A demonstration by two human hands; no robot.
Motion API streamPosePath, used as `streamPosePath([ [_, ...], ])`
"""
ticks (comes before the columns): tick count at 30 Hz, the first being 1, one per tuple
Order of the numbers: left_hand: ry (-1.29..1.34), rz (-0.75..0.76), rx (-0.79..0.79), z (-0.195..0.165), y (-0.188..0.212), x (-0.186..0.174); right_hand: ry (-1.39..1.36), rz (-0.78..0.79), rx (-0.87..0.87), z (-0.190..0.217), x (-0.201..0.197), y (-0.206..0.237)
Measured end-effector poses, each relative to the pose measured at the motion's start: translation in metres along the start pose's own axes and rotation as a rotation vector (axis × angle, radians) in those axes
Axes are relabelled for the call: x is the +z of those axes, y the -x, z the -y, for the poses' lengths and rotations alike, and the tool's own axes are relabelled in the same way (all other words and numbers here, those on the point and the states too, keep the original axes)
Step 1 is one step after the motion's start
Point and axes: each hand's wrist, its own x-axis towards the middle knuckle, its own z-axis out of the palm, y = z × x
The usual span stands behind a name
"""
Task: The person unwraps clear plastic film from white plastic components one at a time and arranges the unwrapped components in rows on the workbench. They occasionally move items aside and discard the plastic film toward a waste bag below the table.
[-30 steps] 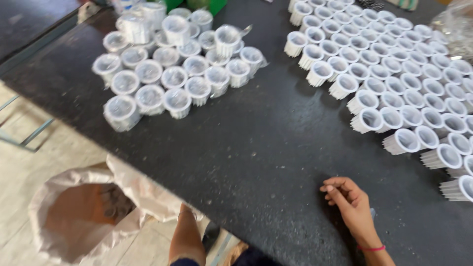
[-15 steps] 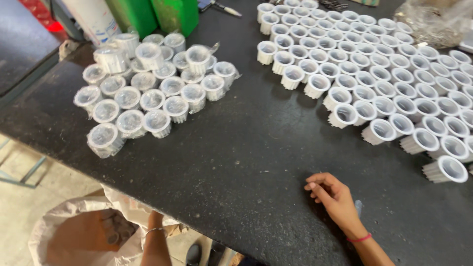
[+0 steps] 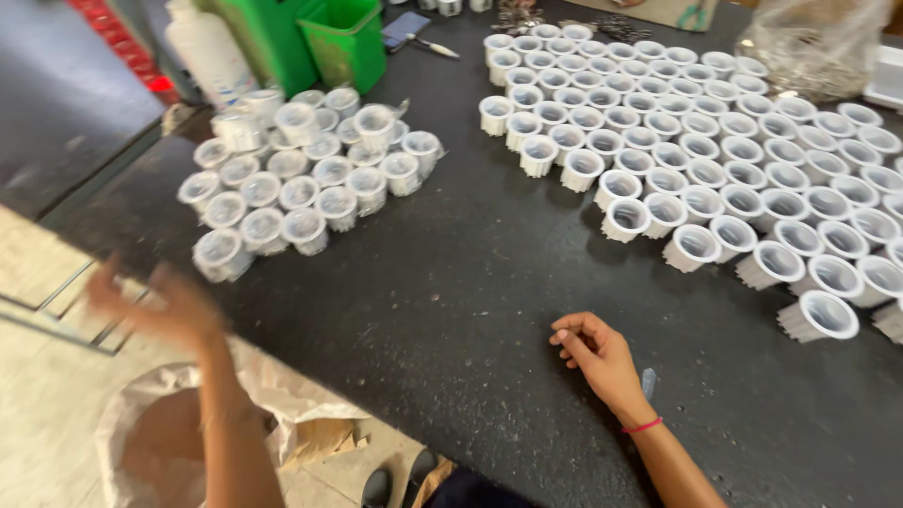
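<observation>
My left hand (image 3: 155,306) is blurred with motion, raised at the near left edge of the black table (image 3: 442,282), fingers apart and holding nothing. It is just below a cluster of plastic-wrapped white ribbed cups (image 3: 301,179). My right hand (image 3: 597,357) rests on the table surface with its fingers curled loosely and nothing in it; a pink band circles the wrist. Many unwrapped white ribbed cups (image 3: 715,169) stand in rows at the right, open side up.
An open sack (image 3: 160,442) sits on the floor below the table edge. Green bins (image 3: 320,38) and a white bottle (image 3: 207,52) stand at the back left. A clear bag of small parts (image 3: 814,47) lies at the back right.
My left hand has risen from the sack below to the table edge. The view has shifted, showing more of the table's back. The right hand stays resting in place.
</observation>
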Motion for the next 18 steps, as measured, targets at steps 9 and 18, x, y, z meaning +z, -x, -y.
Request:
streamPosePath([
  [9, 0.115, 0.542, 0.273, -0.182, -0.011, 0.199, -0.059, 0.011, -0.051, -0.007, -0.003, -0.003],
  [18, 0.585, 0.616, -0.229, -0.221, 0.044, 0.213, -0.197, 0.080, -0.103, -0.005, -0.010, -0.003],
])
